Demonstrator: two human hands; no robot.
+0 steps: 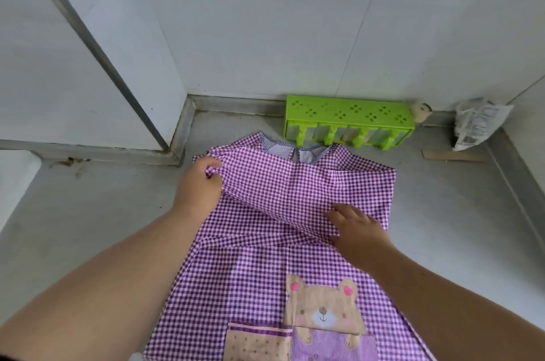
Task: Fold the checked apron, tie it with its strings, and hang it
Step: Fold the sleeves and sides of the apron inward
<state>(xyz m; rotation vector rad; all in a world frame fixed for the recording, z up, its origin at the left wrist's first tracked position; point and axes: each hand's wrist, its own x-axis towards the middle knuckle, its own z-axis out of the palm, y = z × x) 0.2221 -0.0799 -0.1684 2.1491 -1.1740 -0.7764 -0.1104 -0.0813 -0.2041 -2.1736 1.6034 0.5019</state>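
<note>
Bear patch (323,309) nearest us; apron (265,272) spread on desk (88,213). Our left hand (200,183) pinches folded left edge; right hand (358,231) presses flat, fingers straight, on fold.

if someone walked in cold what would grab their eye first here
The purple checked apron spread flat on the grey counter fills the middle, with a brown bear patch above its pockets near the bottom edge. The left hand pinches a fold at the apron's upper left, while the right hand presses flat fingers on the cloth at centre right. Behind, against the wall, sits a bright green plastic rack.
</note>
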